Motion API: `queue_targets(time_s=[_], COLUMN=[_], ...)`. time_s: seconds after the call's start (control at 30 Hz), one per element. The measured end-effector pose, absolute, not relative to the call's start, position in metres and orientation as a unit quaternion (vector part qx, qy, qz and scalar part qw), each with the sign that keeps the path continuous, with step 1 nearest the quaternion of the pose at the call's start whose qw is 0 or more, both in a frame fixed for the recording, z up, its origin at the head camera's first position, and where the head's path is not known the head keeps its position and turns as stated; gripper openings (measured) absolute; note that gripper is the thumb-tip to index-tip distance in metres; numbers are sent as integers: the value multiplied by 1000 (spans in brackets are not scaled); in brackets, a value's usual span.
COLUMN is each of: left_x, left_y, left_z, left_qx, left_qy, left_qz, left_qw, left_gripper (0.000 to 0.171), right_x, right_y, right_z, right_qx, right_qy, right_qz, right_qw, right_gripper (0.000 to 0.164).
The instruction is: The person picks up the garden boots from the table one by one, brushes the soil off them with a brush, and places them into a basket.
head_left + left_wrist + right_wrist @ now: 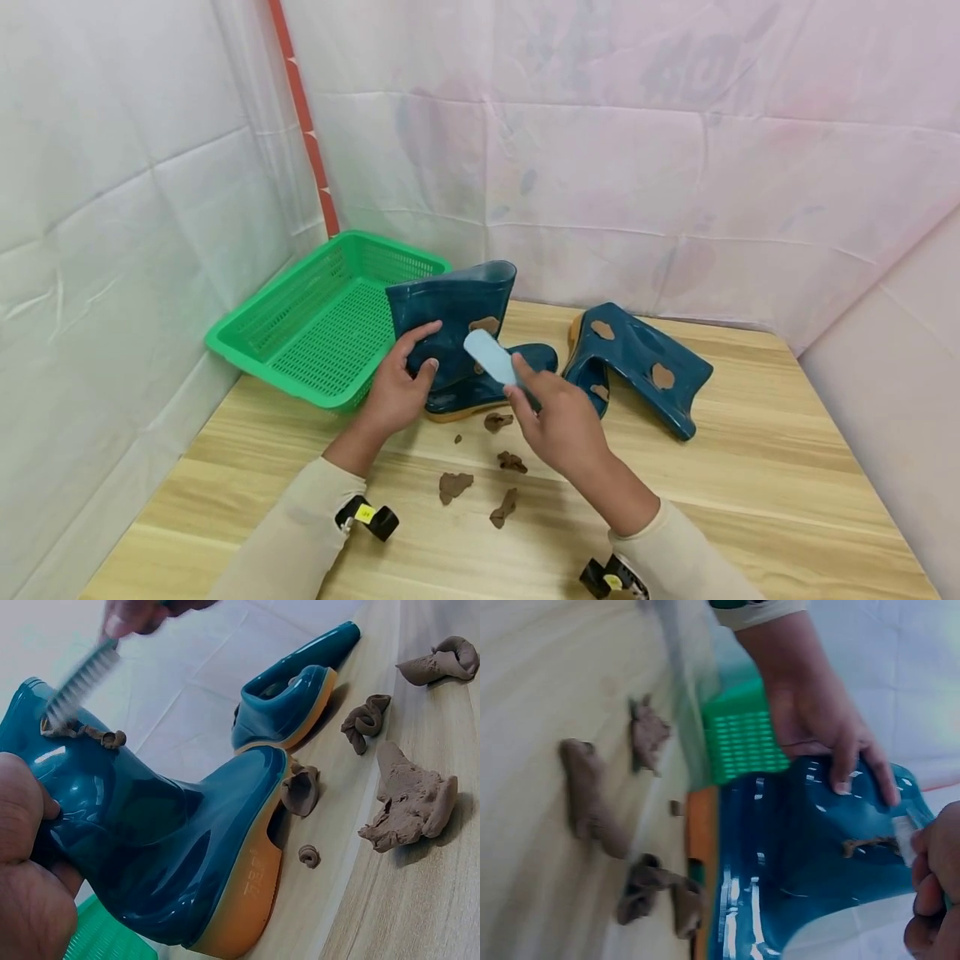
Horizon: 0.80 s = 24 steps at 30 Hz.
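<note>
A dark blue rubber boot [459, 302] with a tan sole stands on the table. My left hand [397, 387] grips its shaft from the left, thumb and fingers against the rubber. My right hand [564, 417] holds a brush [491, 357] with a pale blue back. In the left wrist view, the brush's bristles [84, 681] touch a strip of brown clay-like mud [101, 736] on the shaft. The right wrist view also shows this boot [840, 832], with my left hand [814, 712] on it.
A second blue boot [637, 354] lies tipped over on the right, with brown patches on it. Several brown lumps [454, 487] lie on the wooden table [750, 500] before me. At the back left sits a green plastic basket [262, 377]. White sheeting [600, 167] hangs behind.
</note>
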<state>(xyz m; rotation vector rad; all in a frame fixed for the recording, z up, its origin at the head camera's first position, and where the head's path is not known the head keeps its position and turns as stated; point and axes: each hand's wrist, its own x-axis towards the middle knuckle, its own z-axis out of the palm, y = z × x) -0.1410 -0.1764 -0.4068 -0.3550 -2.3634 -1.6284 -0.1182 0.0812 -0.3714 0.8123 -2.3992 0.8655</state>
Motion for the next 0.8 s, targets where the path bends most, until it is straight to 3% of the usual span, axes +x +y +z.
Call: queue_targets(time_s=[0.13, 0.33, 0.4, 0.63, 0.7, 0.8], left_x=[-142, -142, -142, -141, -141, -140], left_y=[-176, -176, -175, -174, -174, -175], left_z=[-407, -407, -407, -405, -405, -406], left_qx=[-118, -113, -114, -111, -108, -104], left_qy=[-813, -812, -814, -816, -815, -815], left_qz=[-555, -558, -556, -555, -556, -556], left_qw=[130, 126, 123, 119, 121, 122], left_gripper=[52, 52, 52, 51, 51, 52], right_x=[-125, -122, -120, -125, -126, -124], right_y=[84, 81, 82, 85, 84, 82], right_z=[-364, -372, -373, -366, -366, -372], right_qx=[262, 266, 280, 251, 243, 259], right_qy=[-858, -888, -886, -853, -859, -877], right_qz=[345, 339, 337, 364, 368, 363], right_qw=[276, 162, 151, 277, 261, 182], right_gripper=[49, 50, 49, 49, 48, 49])
